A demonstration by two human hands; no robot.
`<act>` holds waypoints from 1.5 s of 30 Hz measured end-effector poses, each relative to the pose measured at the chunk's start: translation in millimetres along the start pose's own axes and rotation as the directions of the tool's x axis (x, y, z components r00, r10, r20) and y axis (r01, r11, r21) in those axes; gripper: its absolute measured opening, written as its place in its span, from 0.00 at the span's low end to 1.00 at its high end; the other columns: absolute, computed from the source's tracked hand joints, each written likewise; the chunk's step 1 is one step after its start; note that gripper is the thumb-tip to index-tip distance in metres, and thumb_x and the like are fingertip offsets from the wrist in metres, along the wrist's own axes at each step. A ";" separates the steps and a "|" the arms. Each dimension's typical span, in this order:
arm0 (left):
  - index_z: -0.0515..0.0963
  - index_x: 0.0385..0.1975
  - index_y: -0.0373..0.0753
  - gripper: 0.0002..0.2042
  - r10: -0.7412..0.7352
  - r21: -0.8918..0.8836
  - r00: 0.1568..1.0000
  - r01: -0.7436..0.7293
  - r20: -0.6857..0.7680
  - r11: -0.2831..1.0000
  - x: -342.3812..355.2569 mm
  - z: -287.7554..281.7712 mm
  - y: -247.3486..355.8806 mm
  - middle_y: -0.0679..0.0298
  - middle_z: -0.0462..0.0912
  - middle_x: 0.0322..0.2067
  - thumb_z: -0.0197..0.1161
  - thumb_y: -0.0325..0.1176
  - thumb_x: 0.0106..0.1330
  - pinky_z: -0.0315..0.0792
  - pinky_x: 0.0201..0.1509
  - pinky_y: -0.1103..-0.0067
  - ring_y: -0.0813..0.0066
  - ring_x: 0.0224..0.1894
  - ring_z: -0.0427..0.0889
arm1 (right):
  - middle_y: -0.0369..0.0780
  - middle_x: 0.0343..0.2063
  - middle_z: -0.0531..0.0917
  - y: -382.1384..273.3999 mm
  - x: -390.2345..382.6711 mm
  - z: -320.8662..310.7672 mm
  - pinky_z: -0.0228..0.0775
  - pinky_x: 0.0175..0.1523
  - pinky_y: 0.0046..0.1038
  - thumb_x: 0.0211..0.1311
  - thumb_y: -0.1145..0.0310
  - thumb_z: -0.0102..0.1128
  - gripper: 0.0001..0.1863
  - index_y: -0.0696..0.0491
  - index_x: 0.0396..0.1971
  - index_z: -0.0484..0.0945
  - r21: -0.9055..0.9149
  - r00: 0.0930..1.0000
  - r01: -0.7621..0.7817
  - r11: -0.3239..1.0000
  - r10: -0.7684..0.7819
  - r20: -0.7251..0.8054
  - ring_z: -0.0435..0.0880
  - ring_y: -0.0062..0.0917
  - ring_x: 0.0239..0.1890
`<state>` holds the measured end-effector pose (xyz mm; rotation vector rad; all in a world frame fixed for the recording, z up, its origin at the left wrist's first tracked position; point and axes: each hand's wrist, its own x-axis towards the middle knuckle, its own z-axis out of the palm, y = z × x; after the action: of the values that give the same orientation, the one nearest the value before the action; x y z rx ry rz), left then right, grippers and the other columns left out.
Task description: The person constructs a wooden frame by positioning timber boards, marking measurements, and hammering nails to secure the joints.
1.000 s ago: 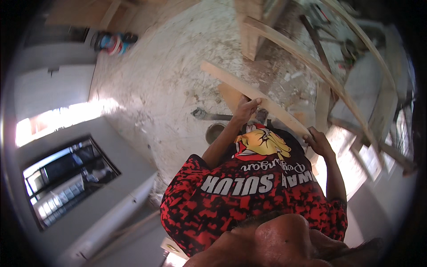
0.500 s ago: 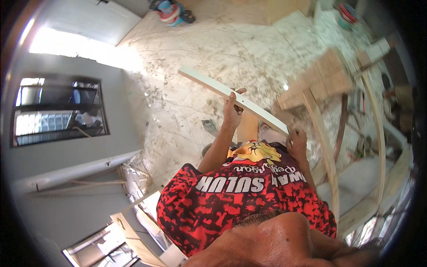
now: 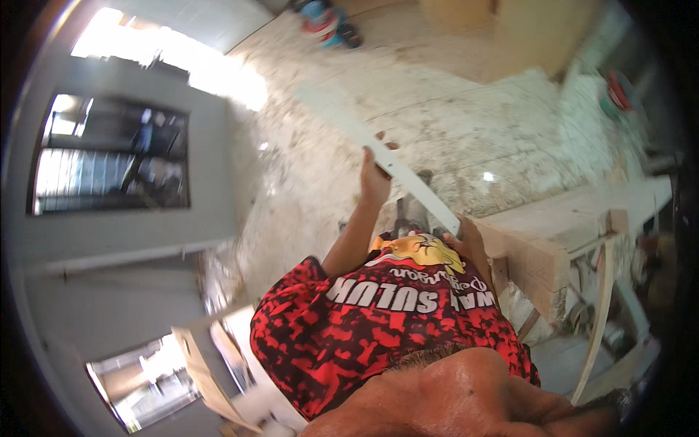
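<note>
A long, narrow white board (image 3: pixel 416 191) with small dark holes slants across the space in front of me. My left hand (image 3: pixel 376 173) is closed round it near its middle, with fingertips showing past the far edge. At the board's near end, my right hand (image 3: pixel 467 239) grips it close to my body; part of those fingers is hidden. The far end of the board is blurred and pale against the floor.
A wooden bench (image 3: pixel 533 264) stands close on my right, with a curved wooden strip (image 3: pixel 598 313) beyond it. The dusty floor (image 3: pixel 306 182) stretches ahead. Blue and red containers (image 3: pixel 320 25) stand far ahead; a red-and-green bucket (image 3: pixel 617 95) sits at far right. A grey wall (image 3: pixel 138 231) with windows lies left.
My view and body have turned, and the wooden bench now lies nearer my right side. Both hands keep hold of the white board, which tilts a little more steeply in view.
</note>
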<state>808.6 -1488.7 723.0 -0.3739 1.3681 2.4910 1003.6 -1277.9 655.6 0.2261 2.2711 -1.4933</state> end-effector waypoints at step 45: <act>0.67 0.53 0.37 0.26 -0.943 0.611 0.311 0.771 -0.114 0.181 233.9 217.7 -316.1 0.56 0.79 0.43 0.50 0.54 0.68 0.67 0.32 0.83 0.68 0.37 0.80 | 0.46 0.46 0.80 87.4 109.4 -312.5 0.70 0.52 0.29 0.52 0.66 0.68 0.21 0.58 0.46 0.77 0.408 0.681 0.171 0.897 0.192 -0.707 0.79 0.33 0.47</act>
<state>684.4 -1114.2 507.7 -0.4450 1.1508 1.0047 858.2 -968.1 642.6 1.1827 2.3949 -2.1975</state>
